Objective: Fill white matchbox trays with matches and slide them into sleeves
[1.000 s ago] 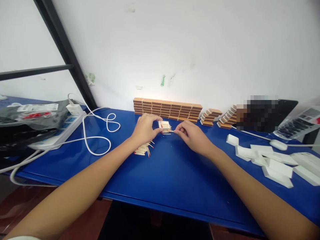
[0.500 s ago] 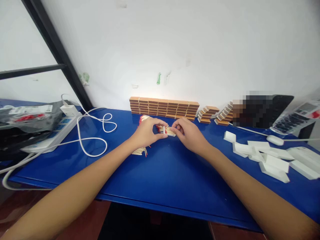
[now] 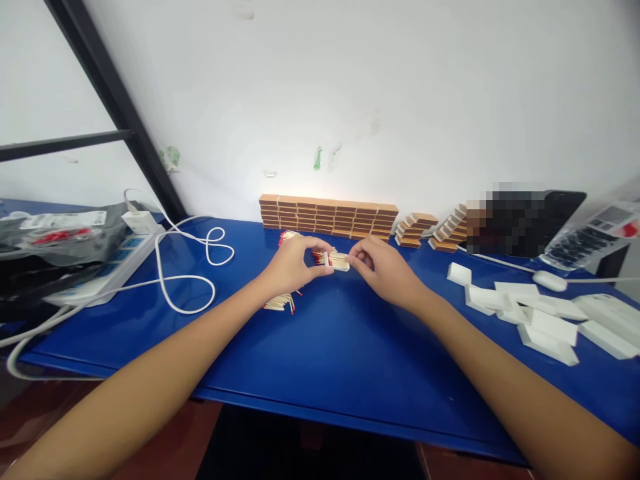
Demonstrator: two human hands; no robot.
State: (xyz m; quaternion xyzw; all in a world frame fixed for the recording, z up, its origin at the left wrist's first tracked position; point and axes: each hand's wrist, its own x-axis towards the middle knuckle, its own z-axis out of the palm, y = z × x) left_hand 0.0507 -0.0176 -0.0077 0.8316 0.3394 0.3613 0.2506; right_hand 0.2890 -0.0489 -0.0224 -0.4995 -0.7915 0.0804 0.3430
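Note:
My left hand [image 3: 293,263] is closed on a small white matchbox tray [image 3: 336,261] filled with red-tipped matches, held just above the blue table [image 3: 325,347]. My right hand [image 3: 383,267] pinches the tray's right end with fingers curled. A loose pile of matches [image 3: 281,303] lies on the table under my left wrist, and a few more matches [image 3: 287,235] show behind my left hand.
A long stack of brown matchbox sleeves [image 3: 327,216] lines the wall, with two smaller stacks [image 3: 417,229] to its right. Several white empty trays [image 3: 530,313] lie at the right. A white power strip [image 3: 107,267] and looping cable [image 3: 187,277] sit at the left.
The view shifted slightly. The tray turned from facing up between my fingers to lying lengthwise between both hands, and my right hand closed in on its right end.

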